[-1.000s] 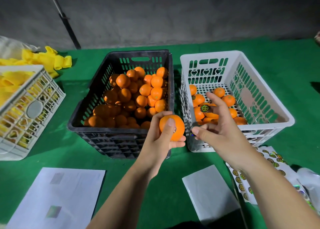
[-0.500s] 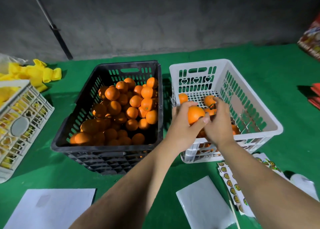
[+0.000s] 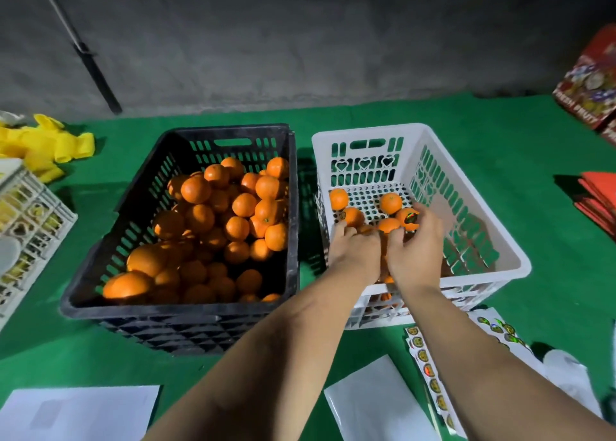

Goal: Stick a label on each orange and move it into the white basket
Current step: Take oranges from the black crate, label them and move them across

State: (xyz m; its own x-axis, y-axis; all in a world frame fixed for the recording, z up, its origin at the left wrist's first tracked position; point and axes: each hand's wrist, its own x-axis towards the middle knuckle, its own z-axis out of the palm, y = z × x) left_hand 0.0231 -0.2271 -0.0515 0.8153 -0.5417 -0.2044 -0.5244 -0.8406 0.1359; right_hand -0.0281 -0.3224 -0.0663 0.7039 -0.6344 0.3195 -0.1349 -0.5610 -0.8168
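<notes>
Black crate (image 3: pixel 293 207) w/ slotted walls, holding bright orange fruit (image 3: pixel 213 227). White basket (image 3: pixel 500 240) showing heart cut-outs + round-hole floor; oranges (image 3: pixel 390 204) inside, one wearing a shiny green/red label (image 3: pixel 410 219). Green cloth (image 3: pixel 500 134) covering table. Sticker sheet (image 3: pixel 430 367): white w/ yellow-black dots. Yellow stuff (image 3: pixel 56 144) lying far left. Red box (image 3: pixel 590 84) w/ multicolour print sitting far right.
</notes>
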